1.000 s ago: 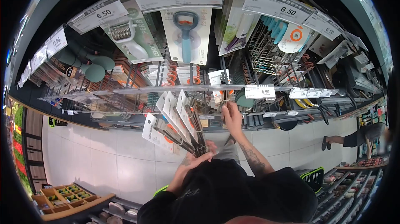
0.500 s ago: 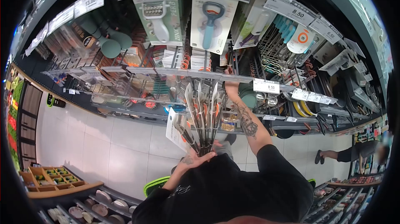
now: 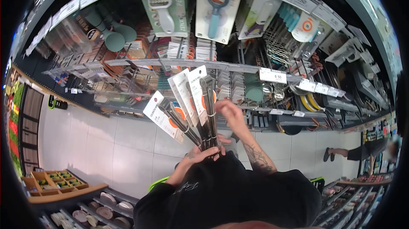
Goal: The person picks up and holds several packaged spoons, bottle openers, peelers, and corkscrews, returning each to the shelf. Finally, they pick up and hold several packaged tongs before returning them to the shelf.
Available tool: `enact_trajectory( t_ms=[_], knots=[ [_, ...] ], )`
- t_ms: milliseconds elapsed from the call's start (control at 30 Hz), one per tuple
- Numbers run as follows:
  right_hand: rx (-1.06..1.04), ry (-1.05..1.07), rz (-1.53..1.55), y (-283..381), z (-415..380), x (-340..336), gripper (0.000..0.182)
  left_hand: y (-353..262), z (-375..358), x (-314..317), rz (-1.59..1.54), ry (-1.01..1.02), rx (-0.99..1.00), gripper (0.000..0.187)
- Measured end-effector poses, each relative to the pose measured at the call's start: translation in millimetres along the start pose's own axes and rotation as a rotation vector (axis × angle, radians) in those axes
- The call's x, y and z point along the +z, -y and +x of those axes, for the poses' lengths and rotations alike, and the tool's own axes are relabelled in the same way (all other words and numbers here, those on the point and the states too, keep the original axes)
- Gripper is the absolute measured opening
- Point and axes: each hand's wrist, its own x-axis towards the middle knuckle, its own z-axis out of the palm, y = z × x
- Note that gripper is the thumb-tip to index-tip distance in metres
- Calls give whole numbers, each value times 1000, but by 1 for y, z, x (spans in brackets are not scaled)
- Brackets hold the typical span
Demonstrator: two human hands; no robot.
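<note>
In my left hand (image 3: 200, 154) I grip a bunch of carded kitchen tools (image 3: 207, 120) by their lower ends, fingers wrapped round the black shafts. White and orange backing cards (image 3: 161, 116) fan out at the top, one leaning away to the left. What kind of tool they are is hard to make out. Just right of the bunch is my right hand (image 3: 231, 114), its fingers loosely bent and pointing toward the cards, with nothing visible in them.
Ahead is a store rack with price rails (image 3: 179, 63). A carded peeler (image 3: 164, 14) and a blue-handled bottle opener (image 3: 216, 16) hang there. Green utensils (image 3: 115, 39) hang at left. A person (image 3: 366, 152) stands at far right; bowls (image 3: 104, 212) fill a shelf below left.
My right hand has come back from the rack to beside the bunch. The tools have turned so the printed card fronts show, and the bunch has fanned slightly left.
</note>
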Motion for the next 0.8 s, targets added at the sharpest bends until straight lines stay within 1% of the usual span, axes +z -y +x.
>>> enact_trajectory(
  t_ms=[33,67,100,133,167,200,267,300,367,400,467,533,600,633,667,700,733,767,800],
  knots=[
    [-43,102,-178,7,-11,7,26,-4,2,4,51,-36,-2,40],
    [-81,204,-357,15,-20,13,23,0,1,4,46,-21,-18,40],
    [-78,186,-359,25,-26,20,23,6,0,3,77,-68,-27,35],
    [-29,155,-421,35,-29,27,23,7,1,2,112,-115,-30,29],
    [19,127,-480,39,-31,31,23,9,1,2,105,-115,-11,23],
    [17,122,-481,39,-33,31,23,10,0,2,107,-110,-13,23],
    [-31,70,-376,38,-37,31,30,8,1,3,195,-139,-19,29],
    [-35,68,-378,37,-39,31,30,7,0,5,196,-135,-17,29],
    [-80,-8,-176,38,-40,33,28,0,1,13,186,-196,6,35],
    [-85,-10,-178,42,-43,30,28,4,0,12,187,-191,8,35],
    [-36,28,104,65,-46,25,25,14,-3,6,220,-269,102,39],
    [-36,-3,72,66,-49,8,24,8,-4,3,269,-261,123,36],
    [115,-18,-297,53,-51,-18,25,7,-8,1,271,-326,134,34],
    [75,-21,-372,46,-52,-22,25,14,-8,-3,244,-367,180,32],
    [77,-17,-374,31,-52,-32,25,15,-7,-6,242,-370,183,32],
    [56,-41,-443,11,-53,-44,24,15,-9,-10,240,-364,201,32],
    [37,-67,-510,7,-54,-45,24,15,-10,-12,238,-359,217,32],
    [85,-129,-539,3,-54,-48,21,16,-11,-11,210,-421,187,32],
    [88,-128,-541,0,-53,-51,21,16,-10,-11,207,-422,186,32]
  ],
)
